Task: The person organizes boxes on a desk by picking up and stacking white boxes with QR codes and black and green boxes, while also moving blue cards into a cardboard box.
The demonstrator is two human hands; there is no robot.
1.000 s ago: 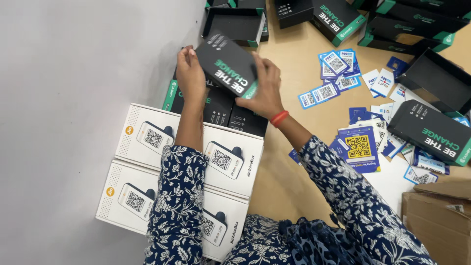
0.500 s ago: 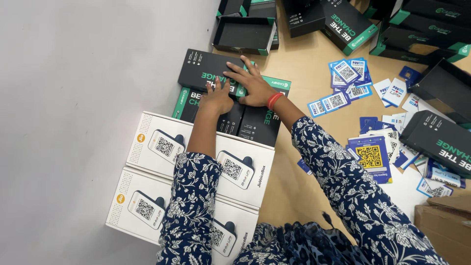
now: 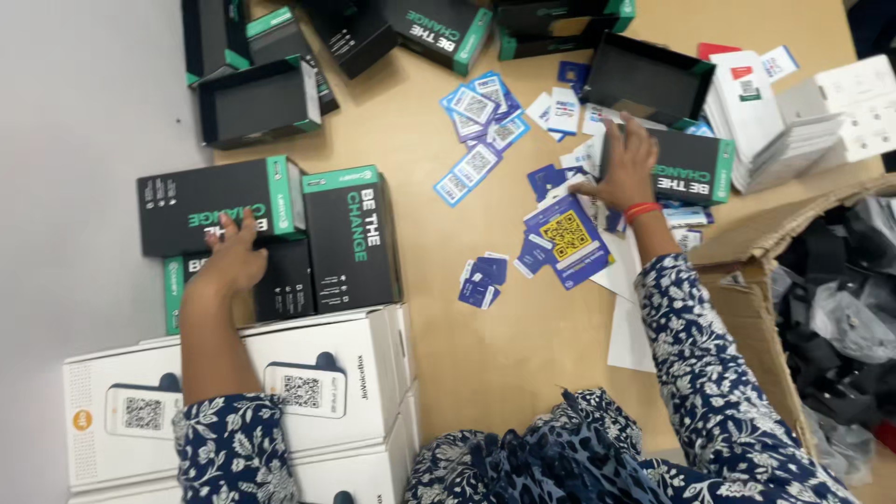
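Observation:
My left hand (image 3: 229, 259) lies flat, fingers apart, on a stack of closed black boxes with green edges (image 3: 219, 201) at the left. Another such box (image 3: 353, 238) sits right beside that stack. Across the table, my right hand (image 3: 625, 166) has its fingers spread over the left end of a lone black and green box (image 3: 695, 168) and over the loose cards beside it. It touches the box but has no closed grip on it. A blue card with a yellow code square (image 3: 567, 238) lies just below that hand.
White boxes (image 3: 336, 359) are stacked near me at the left. Open black trays (image 3: 257, 103) (image 3: 653, 79) and more black boxes lie at the back. Blue code stickers (image 3: 476, 107) are scattered mid-table. A white card stack (image 3: 756, 117) and an open cardboard carton (image 3: 756, 247) stand at the right.
Both hands set a black box down on the stack. The right hand then left it and reached right to another black box. The view swung right.

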